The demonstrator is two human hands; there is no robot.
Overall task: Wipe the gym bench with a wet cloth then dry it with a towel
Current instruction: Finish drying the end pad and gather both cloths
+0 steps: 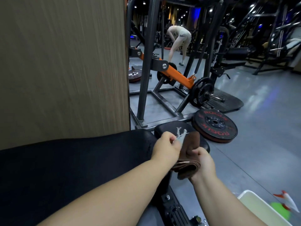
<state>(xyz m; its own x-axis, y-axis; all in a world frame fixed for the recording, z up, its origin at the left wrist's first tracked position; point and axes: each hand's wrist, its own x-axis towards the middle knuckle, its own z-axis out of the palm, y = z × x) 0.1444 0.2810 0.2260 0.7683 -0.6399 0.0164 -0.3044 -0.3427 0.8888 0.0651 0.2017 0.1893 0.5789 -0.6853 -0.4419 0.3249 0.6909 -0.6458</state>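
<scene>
Folded brown towel (189,145) is held over the seat end of the black gym bench (81,160), nr its right edge; right hand (203,162) grips the lower folds, fingers curled round them; left hand (164,147) pinches a whitish frayed tuft of threads (180,134) at the towel's top. Towel looks light, soft, floppy, prob. grippy; best taken by the folded bulk so it won't unfurl. Bench pad looks firm, smooth. Rogue bumper plate (215,124) lies on the floor beyond.
</scene>
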